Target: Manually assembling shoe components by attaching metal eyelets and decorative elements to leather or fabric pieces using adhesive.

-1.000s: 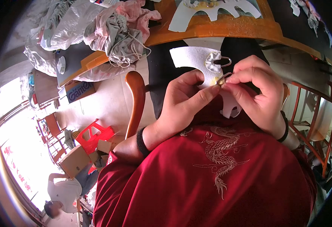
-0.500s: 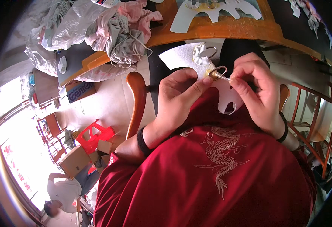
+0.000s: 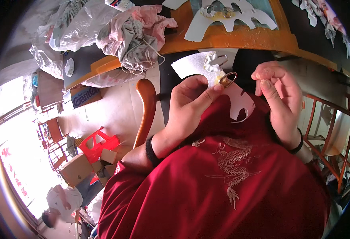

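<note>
My left hand (image 3: 189, 105) pinches a white stiff cutout (image 3: 189, 63) with arched notches, held above my lap. Two metal rings stand on it. White gathered fabric (image 3: 211, 63) wraps the base of the farther ring (image 3: 223, 59). The nearer ring (image 3: 233, 78) is bare, with yellowish glue (image 3: 219, 75) at its base, close to my left thumb tip. To the right, apart from the cutout, my right hand (image 3: 280, 87) has its thumb and fingertips drawn together. Anything between them is too small to make out.
On the wooden-edged table (image 3: 242, 40) ahead lies another white cutout (image 3: 201, 26) with metal rings. Pink and grey cloth (image 3: 131, 38), plastic bags (image 3: 83, 28) and a white bottle (image 3: 121, 4) are at far left. A chair arm (image 3: 145, 107), red stool (image 3: 99, 143) and seated person (image 3: 65, 199) are left.
My right hand has moved off the nearer ring, rightward; the pale strip it pinched there no longer shows. My left hand still holds the cutout. The view has shifted slightly.
</note>
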Tool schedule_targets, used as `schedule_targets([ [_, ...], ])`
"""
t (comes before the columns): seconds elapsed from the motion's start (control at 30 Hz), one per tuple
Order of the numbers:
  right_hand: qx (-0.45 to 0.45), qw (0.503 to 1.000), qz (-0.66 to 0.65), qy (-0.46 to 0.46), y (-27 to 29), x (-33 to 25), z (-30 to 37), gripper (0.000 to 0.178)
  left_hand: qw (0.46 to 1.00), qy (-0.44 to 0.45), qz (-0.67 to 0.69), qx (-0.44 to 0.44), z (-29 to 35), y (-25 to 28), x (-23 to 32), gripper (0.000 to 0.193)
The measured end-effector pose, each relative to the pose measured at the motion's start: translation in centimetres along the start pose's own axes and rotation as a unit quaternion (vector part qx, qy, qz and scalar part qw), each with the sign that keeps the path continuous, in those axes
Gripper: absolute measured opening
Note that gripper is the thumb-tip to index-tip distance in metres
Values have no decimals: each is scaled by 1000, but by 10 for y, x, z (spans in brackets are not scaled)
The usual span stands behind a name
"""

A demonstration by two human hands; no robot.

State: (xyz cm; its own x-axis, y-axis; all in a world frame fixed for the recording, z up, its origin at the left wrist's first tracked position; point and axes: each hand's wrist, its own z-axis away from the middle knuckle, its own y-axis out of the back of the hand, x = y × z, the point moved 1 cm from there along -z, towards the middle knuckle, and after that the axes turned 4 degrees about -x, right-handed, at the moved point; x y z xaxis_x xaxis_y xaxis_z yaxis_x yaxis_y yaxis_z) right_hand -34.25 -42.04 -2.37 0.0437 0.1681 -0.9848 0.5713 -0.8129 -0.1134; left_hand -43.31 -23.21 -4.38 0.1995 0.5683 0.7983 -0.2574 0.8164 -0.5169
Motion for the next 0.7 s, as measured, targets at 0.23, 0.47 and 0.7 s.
schedule_targets([
  [0.23, -16, 999, -17, -42, 0, -2, -1, 15, 998, -21, 45, -25, 3, -3, 5, 9],
  [0.47, -60, 993, 47, -95, -16, -5, -7, 18, 997, -46, 26, -52, 7, -6, 4, 12],
  [0.7, -45, 995, 61, -59, -15, -2, -5, 11, 996, -49, -45, -57, 9, -7, 8, 18],
])
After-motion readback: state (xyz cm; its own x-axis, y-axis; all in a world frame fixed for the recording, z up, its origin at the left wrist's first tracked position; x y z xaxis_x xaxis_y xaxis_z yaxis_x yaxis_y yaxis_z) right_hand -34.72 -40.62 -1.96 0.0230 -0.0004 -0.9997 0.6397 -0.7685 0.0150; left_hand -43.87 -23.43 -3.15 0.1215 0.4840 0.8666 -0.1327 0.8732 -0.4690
